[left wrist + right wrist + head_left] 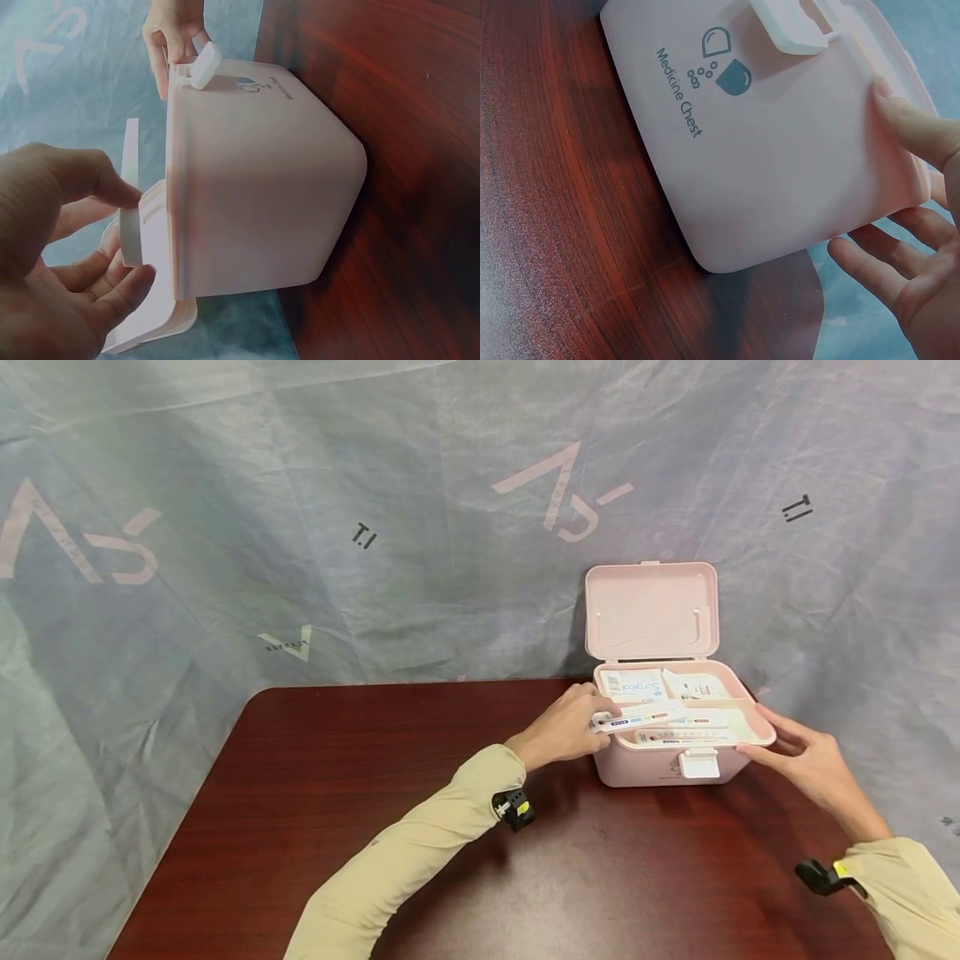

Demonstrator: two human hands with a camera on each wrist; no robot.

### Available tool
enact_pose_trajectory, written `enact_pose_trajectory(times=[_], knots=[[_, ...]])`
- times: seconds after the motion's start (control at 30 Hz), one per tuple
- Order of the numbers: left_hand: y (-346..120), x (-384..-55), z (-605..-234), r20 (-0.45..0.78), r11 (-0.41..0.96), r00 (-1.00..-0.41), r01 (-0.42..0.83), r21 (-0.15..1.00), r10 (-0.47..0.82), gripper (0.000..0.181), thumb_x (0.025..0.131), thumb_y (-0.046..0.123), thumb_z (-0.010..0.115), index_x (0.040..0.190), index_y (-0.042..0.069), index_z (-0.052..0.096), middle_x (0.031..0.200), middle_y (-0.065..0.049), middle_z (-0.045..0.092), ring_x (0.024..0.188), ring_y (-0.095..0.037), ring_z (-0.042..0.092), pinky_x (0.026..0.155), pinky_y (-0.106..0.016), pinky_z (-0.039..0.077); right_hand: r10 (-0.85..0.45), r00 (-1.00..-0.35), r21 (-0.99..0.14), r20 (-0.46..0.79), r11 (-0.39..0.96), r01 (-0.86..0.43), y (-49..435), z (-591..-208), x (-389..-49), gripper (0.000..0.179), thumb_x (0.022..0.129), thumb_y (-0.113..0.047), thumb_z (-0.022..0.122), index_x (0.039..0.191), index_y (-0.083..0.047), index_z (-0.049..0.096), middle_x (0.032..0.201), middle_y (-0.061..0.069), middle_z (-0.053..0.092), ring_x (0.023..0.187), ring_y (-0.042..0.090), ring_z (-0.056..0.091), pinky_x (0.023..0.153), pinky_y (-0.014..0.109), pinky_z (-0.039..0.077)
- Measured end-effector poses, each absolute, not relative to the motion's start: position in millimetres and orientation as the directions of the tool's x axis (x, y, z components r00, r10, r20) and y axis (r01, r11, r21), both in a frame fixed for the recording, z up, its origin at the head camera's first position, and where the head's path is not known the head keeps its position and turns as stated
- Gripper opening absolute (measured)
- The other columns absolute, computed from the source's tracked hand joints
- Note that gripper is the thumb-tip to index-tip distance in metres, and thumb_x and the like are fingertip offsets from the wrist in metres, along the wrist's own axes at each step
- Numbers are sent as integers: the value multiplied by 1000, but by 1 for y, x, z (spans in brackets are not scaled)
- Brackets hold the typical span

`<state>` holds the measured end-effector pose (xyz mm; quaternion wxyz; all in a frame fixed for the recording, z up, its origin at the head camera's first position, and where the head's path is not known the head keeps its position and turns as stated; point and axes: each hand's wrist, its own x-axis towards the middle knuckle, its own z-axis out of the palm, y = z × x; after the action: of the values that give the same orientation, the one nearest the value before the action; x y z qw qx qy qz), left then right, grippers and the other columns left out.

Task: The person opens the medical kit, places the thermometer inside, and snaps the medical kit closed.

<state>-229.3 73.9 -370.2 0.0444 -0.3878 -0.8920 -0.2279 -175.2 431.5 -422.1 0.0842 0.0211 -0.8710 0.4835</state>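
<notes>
A pale pink medicine chest (633,768) stands with its lid (651,610) raised. My left hand (566,722) pinches a slim white strip with coloured bands (637,720), like a flat thermometer, by its left end above the chest's front compartment. The left wrist view shows the thumb and fingers on the strip's end (130,236). My right hand (813,764) holds the chest's right front corner, thumb on the front and fingers round the side. Similar white strips (678,737) lie in the front compartment. A packet marked Surgical (633,685) lies behind them.
Another white packet (697,685) sits in the back right compartment. A white latch (699,763) hangs at the chest's front. The chest rests on a dark red wooden table (337,768), near its back edge. A grey printed cloth (450,593) hangs behind.
</notes>
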Motion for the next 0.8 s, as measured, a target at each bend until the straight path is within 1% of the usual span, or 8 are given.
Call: enact_pose_trajectory(times=[0.07,0.2,0.3,0.47,0.63,0.7,0.8], knots=[[76,-230,-370,251,596,-693,714,368,676,37,78,17,67,115,15,69,110,-1,59,102,-14,46,81,-16,34,50,-986,-831,162,545,-109,431,-421,-175,72,80,-12,75,144,-13,40,130,-19,49,94,-16,53,70,7,45],[80,-232,-370,250,585,-682,723,367,687,36,79,18,68,115,15,69,112,-1,59,102,-14,47,81,-15,34,57,-987,-812,147,577,-87,431,-420,-174,73,81,-17,76,144,-14,39,134,-14,47,93,-18,52,69,6,44],[84,-233,-370,254,579,-671,735,354,697,34,80,19,69,114,15,70,109,-1,59,101,-14,47,80,-15,34,58,-988,-812,144,577,-84,431,-420,-174,73,81,-17,76,144,-14,39,135,-13,47,93,-18,52,69,6,44],[91,-234,-370,264,579,-663,744,333,700,32,81,24,70,112,16,71,98,2,59,95,-13,46,77,-15,34,54,-986,-827,159,552,-104,431,-421,-175,73,80,-14,76,144,-12,40,130,-17,50,94,-17,53,70,7,45],[98,-236,-371,272,578,-658,750,320,702,32,81,29,72,110,16,71,96,4,61,93,-9,46,79,-14,35,52,-985,-822,164,559,-107,431,-421,-175,73,80,-15,76,144,-12,40,132,-13,49,94,-17,52,70,7,45],[101,-237,-370,261,580,-658,750,318,706,32,81,27,71,111,15,71,97,3,62,93,-8,47,79,-14,36,54,-985,-819,161,564,-103,430,-420,-175,73,80,-15,76,144,-12,40,134,-11,48,94,-18,52,70,6,44],[104,-238,-370,248,581,-654,752,311,714,31,81,23,70,111,15,71,97,3,62,92,-7,47,78,-14,36,66,-985,-819,159,566,-94,429,-420,-174,73,80,-16,76,144,-13,40,132,-14,49,93,-18,52,70,7,44]])
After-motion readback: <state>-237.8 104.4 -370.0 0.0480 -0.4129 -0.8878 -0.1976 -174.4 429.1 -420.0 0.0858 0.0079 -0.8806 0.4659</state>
